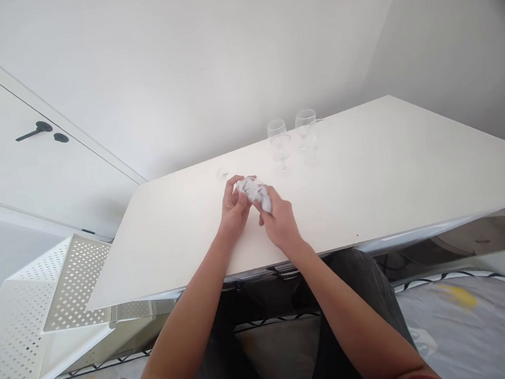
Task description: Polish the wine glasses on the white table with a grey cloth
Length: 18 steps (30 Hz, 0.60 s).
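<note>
Over the white table my two hands meet around a crumpled white cloth. My left hand is curled around a clear wine glass lying on its side, whose round foot pokes out past my fingers. The bowl of the glass is hidden by the cloth and my fingers. Pinched on the cloth, my right hand presses it against the glass.
Several empty wine glasses stand upright in a cluster at the far side of the table by the white wall. A white perforated metal rack sits low at the left. A door with a black handle is far left. Patterned bedding lies at the right.
</note>
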Available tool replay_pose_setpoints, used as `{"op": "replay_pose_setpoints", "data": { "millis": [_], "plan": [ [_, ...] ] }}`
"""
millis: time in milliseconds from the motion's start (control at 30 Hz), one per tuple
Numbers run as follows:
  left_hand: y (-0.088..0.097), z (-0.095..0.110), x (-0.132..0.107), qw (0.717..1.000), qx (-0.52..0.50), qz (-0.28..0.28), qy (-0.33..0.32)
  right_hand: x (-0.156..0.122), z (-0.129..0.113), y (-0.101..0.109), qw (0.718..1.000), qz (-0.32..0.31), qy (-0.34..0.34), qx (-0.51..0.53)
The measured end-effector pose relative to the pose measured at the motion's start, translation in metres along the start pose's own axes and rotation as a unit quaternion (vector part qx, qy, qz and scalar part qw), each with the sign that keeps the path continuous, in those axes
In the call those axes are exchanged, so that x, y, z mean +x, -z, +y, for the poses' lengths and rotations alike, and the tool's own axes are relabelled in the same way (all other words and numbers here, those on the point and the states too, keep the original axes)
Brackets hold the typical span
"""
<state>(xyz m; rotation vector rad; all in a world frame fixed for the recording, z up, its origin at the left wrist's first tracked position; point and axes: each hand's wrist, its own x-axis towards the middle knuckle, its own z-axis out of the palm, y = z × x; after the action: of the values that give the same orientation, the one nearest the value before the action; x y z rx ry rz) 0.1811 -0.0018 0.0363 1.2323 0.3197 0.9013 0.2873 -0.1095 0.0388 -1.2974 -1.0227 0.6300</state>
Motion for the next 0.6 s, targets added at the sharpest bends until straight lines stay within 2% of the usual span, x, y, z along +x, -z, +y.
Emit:
{"op": "replay_pose_setpoints", "data": {
  "millis": [33, 100, 167, 200, 267, 333, 367, 433, 467, 600],
  "plan": [
    [0.0, 0.002, -0.001, 1.0, -0.016, -0.011, -0.007, 0.0, -0.003, -0.002, 0.992, 0.003, -0.055, 0.109],
    [0.0, 0.003, -0.001, 0.999, -0.045, -0.022, -0.016, 0.0, -0.01, -0.002, 0.947, -0.022, -0.13, 0.294],
    [0.001, 0.002, -0.001, 0.999, -0.049, -0.022, -0.004, 0.001, -0.012, 0.0, 0.913, -0.04, -0.15, 0.377],
    [0.001, 0.001, -0.001, 0.999, -0.038, -0.016, 0.007, 0.002, -0.012, 0.002, 0.914, -0.033, -0.146, 0.378],
    [0.001, -0.003, 0.001, 1.0, -0.008, 0.001, 0.027, 0.004, -0.007, 0.007, 0.947, 0.006, -0.11, 0.303],
    [0.0, -0.006, 0.002, 0.999, 0.017, 0.012, 0.032, 0.006, 0.0, 0.012, 0.991, 0.022, -0.03, 0.131],
    [0.0, -0.007, 0.003, 0.999, 0.025, 0.015, 0.029, 0.007, 0.004, 0.015, 0.999, 0.015, 0.018, 0.029],
    [-0.001, -0.007, 0.003, 0.999, 0.034, 0.018, 0.026, 0.008, 0.009, 0.019, 0.986, -0.013, 0.097, -0.132],
    [-0.002, -0.006, 0.003, 0.999, 0.038, 0.022, 0.025, 0.009, 0.01, 0.02, 0.977, -0.024, 0.12, -0.177],
    [0.0, -0.005, 0.002, 0.998, 0.036, 0.027, 0.043, 0.008, 0.009, 0.018, 0.965, -0.028, 0.143, -0.219]
  ]
}}
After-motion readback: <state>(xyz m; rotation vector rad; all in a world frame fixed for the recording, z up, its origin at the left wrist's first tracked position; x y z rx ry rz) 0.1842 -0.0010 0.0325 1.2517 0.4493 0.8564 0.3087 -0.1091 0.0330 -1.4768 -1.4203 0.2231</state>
